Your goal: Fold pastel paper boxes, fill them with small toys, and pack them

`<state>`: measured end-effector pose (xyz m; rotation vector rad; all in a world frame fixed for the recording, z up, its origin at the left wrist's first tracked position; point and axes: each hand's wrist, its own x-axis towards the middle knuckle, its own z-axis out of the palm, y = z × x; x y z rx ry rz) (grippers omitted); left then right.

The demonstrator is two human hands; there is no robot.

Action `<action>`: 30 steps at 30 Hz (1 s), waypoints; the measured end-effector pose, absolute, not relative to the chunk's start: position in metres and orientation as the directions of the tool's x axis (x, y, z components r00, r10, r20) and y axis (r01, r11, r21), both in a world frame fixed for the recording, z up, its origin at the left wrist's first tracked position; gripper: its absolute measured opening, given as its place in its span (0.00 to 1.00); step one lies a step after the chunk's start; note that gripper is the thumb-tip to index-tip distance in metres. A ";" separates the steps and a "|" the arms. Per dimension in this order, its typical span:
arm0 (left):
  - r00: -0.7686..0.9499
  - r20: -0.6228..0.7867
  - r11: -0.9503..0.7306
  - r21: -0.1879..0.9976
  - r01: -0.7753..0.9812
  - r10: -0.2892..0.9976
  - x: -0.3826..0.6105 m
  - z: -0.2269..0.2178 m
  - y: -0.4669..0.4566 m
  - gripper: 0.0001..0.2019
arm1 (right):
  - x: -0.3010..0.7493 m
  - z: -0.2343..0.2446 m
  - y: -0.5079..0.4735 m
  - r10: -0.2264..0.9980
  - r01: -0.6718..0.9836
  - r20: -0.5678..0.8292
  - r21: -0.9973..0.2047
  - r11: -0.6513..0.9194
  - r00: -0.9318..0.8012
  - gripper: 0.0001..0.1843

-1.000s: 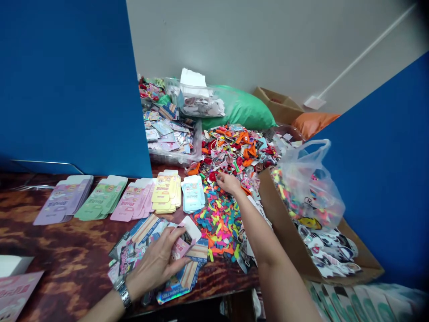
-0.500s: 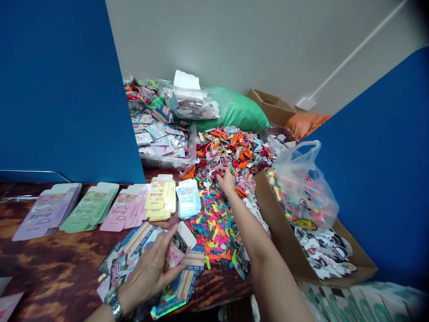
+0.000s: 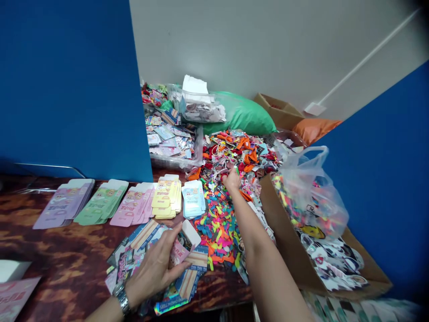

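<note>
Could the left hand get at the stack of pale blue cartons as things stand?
Probably yes. The left hand holds a pink carton, so it would likely have to set that down first, but the pale blue cartons lie just past it, with only flat printed cartons between, nothing tall.

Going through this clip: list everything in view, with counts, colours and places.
wooden table: one, mottled brown, foreground
lilac stack, green stack, pink stack, yellow stack, pale blue stack: five, flat card boxes, in a row on the table
printed flat boxes: several, multicoloured, under the left hand
clear tub: one, holding printed cards, behind the stacks
neon pieces: a heap, multicoloured, mid-table
cardboard box: one, brown, right
plastic bag: one, clear, on that box
green sack, orange sack: two, at the back
left hand: holding a pink box
right hand: in the heap
</note>
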<state>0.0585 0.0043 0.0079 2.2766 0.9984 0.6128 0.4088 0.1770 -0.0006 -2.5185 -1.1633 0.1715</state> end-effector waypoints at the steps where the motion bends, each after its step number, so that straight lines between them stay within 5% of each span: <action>1: 0.612 0.181 -0.555 0.664 0.502 0.770 0.058 0.008 0.004 0.39 | 0.408 0.004 0.175 0.770 0.724 0.046 -0.378 -0.577 0.637 0.19; 8: 0.520 0.199 -0.490 0.705 0.513 0.831 0.050 0.011 0.008 0.40 | 0.396 0.070 0.140 0.936 0.849 0.119 -0.469 -0.242 0.332 0.20; 13: 0.505 0.179 -0.453 0.742 0.494 0.844 0.055 0.014 0.013 0.41 | 0.364 0.123 0.097 0.993 0.676 0.116 -0.732 0.087 -0.003 0.21; 20: 0.488 0.171 -0.437 0.743 0.506 0.856 0.052 0.012 0.015 0.42 | 0.309 0.162 0.055 0.972 0.428 -0.013 -0.899 0.092 -0.235 0.18; 24: 0.471 0.175 -0.433 0.734 0.523 0.865 0.046 0.012 0.010 0.42 | 0.292 0.168 0.043 0.951 0.442 -0.033 -0.890 0.111 -0.307 0.16; 30: 0.480 0.195 -0.459 0.714 0.529 0.855 0.041 0.019 0.006 0.41 | 0.266 0.160 0.031 0.842 0.623 -0.023 -0.683 0.380 -0.539 0.17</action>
